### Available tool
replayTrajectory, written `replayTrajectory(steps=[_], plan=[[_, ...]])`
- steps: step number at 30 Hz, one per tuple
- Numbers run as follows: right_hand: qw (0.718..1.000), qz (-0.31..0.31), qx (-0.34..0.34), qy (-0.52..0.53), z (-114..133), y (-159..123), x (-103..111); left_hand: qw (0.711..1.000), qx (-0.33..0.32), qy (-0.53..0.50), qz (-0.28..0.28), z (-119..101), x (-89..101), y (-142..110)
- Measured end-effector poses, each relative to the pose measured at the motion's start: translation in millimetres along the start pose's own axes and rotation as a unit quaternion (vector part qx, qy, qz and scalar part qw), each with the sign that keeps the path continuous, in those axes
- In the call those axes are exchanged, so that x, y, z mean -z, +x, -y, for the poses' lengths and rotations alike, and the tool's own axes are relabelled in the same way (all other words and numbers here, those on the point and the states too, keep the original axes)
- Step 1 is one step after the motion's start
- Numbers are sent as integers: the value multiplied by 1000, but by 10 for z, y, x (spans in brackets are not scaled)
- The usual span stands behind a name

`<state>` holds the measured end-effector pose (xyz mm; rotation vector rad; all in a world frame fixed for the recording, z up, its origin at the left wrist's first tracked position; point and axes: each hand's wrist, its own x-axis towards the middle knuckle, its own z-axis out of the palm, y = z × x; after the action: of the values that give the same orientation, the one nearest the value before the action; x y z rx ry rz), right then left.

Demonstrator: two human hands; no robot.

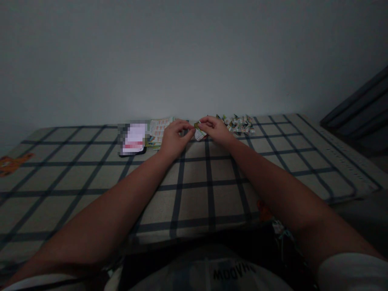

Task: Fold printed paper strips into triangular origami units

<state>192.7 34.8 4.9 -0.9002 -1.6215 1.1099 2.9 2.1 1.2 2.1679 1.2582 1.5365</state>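
A small piece of folded printed paper (199,134), white with green and yellow patches, is between my hands near the back of the table. My right hand (217,130) pinches it from the right with thumb and fingers. My left hand (176,136) is closed in a pinch at its left edge, thumb and forefinger together. To the left of my left hand lies a stack of printed paper sheets (158,128). Beyond my right hand is a cluster of small folded paper pieces (241,125), partly hidden by that hand.
A phone (133,139) with a lit, blurred-out screen lies left of the stack. The table has a checked cloth (194,202) and meets a plain wall (194,56) at the back. An orange figure (13,163) marks the cloth at far left. Dark striped fabric (360,109) is at right.
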Motion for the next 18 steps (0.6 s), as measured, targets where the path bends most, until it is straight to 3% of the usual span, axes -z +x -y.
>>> replayTrajectory(steps=[6,18], plan=[[1000,15,-2,-15,70,-31,0,1000,10,3,13,-48,12,3],[999,31,28,-16,0,26,-13,999,-40,13,-33,36,-23,-9]])
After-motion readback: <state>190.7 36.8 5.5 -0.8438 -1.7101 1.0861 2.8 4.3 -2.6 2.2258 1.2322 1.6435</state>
